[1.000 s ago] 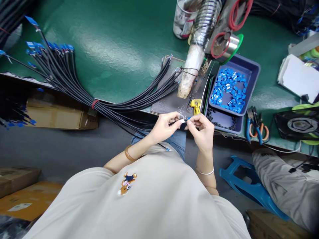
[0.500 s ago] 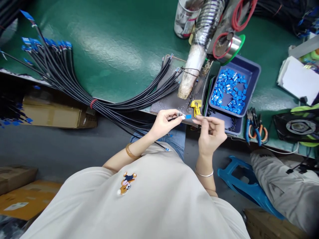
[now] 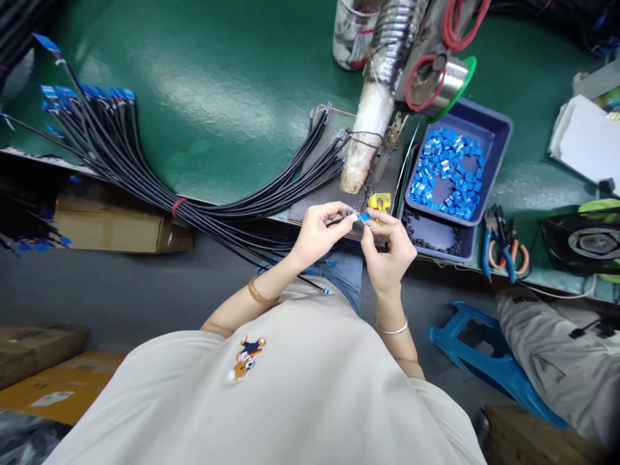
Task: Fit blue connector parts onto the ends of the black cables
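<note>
My left hand (image 3: 322, 232) is closed in a pinch on the end of a black cable (image 3: 335, 222), just behind a small blue connector (image 3: 363, 217). Thumb and fingertips of my right hand (image 3: 391, 248) meet at the connector's right side, closed on something thin and pale that is too small to name. Behind the right fingers stands a yellow clip-like holder (image 3: 379, 200), partly covered by them. A bundle of black cables (image 3: 217, 210), tied with a red band (image 3: 179, 206), runs left from beside my left hand.
A blue-grey tray (image 3: 501, 139) of blue connectors sits right of a foil-covered duct (image 3: 371, 123), above another tray with small black parts. A solder spool (image 3: 448, 87) hangs near the duct. Pliers (image 3: 501, 245) lie at the table edge, near a blue stool (image 3: 479, 355) and another person's leg.
My right hand has moved left, bringing its fingertips from beside the yellow holder to the blue connector. My left hand keeps its pinch on the cable end.
</note>
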Action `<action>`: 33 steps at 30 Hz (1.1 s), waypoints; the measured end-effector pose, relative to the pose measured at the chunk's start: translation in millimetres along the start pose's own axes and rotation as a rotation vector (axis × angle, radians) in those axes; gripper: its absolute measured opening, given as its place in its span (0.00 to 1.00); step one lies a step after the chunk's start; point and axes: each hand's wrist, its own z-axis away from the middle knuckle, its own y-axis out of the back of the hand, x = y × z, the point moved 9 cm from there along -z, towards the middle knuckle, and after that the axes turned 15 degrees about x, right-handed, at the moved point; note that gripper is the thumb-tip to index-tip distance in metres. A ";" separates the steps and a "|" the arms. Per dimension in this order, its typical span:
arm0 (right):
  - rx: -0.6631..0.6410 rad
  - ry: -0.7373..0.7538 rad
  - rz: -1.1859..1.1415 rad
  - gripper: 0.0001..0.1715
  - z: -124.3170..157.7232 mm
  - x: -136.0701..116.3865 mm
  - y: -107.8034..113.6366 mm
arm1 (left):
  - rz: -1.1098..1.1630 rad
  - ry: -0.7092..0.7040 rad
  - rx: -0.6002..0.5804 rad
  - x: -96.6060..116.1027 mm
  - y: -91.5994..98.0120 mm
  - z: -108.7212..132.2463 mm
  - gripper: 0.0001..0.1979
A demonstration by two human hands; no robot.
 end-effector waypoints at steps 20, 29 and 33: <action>-0.016 0.121 0.044 0.06 0.9 -8.8 5.1 | -0.059 -0.046 -0.023 5.1 -1.7 6.2 0.06; 0.051 -0.275 -0.031 0.04 -2.0 20.5 27.5 | -0.081 -0.027 -0.113 5.5 -2.1 18.8 0.06; -0.052 -0.130 0.109 0.11 -6.5 6.4 24.2 | -0.187 -0.153 -0.133 11.1 -2.7 26.5 0.06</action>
